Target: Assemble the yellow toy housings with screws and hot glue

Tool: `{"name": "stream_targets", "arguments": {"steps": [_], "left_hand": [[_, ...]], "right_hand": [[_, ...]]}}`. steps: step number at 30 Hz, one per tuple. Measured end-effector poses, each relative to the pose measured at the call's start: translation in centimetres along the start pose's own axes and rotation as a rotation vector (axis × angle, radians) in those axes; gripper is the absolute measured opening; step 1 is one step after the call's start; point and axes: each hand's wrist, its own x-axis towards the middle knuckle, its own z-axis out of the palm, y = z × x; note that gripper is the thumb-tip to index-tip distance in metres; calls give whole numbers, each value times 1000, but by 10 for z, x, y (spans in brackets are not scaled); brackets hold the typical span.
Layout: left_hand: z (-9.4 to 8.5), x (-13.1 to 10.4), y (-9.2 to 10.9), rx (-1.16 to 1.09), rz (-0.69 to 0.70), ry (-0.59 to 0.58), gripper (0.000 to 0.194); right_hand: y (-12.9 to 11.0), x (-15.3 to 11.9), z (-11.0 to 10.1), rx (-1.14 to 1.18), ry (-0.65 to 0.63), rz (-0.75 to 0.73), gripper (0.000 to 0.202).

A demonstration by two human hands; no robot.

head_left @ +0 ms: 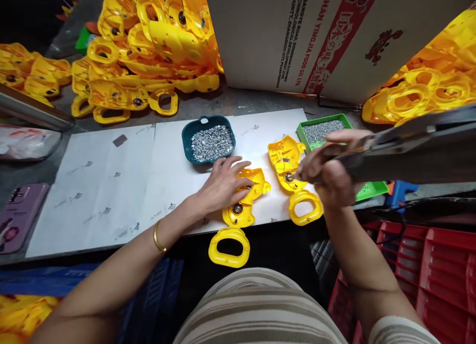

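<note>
My left hand (225, 183) lies with its fingers spread over a yellow plastic shell (243, 216), which has a yellow ring handle (229, 248) at its lower end. Closed around a dark power screwdriver (416, 150) is my right hand (334, 170). The tool's tip is at a second yellow shell (284, 153), by a round metal part inside it. Below that shell sits its ring handle (305, 207). A teal tray (188, 141) of small silver screws stands just beyond my left hand. Behind my right hand is a green tray (323, 120), also with screws.
Piles of yellow shells (159, 36) fill the back left, with more at the right (427, 86). A large carton (267, 41) stands at the back. A phone (22, 217) lies at the left edge. Red crates (439, 264) and a blue tool (399, 194) are at the right.
</note>
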Motion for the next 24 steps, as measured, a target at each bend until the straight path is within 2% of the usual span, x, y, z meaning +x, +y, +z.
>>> {"name": "stream_targets", "arguments": {"steps": [3, 6, 8, 11, 14, 17, 21, 24], "left_hand": [[-8, 4, -1, -103, 47, 113, 19], [-9, 28, 12, -175, -13, 286, 25], [-5, 51, 24, -156, -72, 280, 33], [0, 85, 38, -66, -120, 141, 51], [2, 101, 43, 13, -160, 40, 38], [0, 103, 41, 18, -159, 33, 24], [1, 94, 45, 39, -123, 151, 19], [6, 90, 54, -8, -187, 181, 18]], "right_hand": [[4, 7, -24, 48, 254, -80, 26], [21, 8, -37, -25, 321, -56, 28], [33, 4, -40, -58, 312, -32, 29], [44, -3, -39, -50, 282, 18, 26], [46, -8, -37, 7, 254, 58, 25], [44, -13, -36, 54, 241, 82, 25], [42, -25, -33, 81, 209, 120, 24], [41, -38, -29, 22, 160, 123, 25]]}}
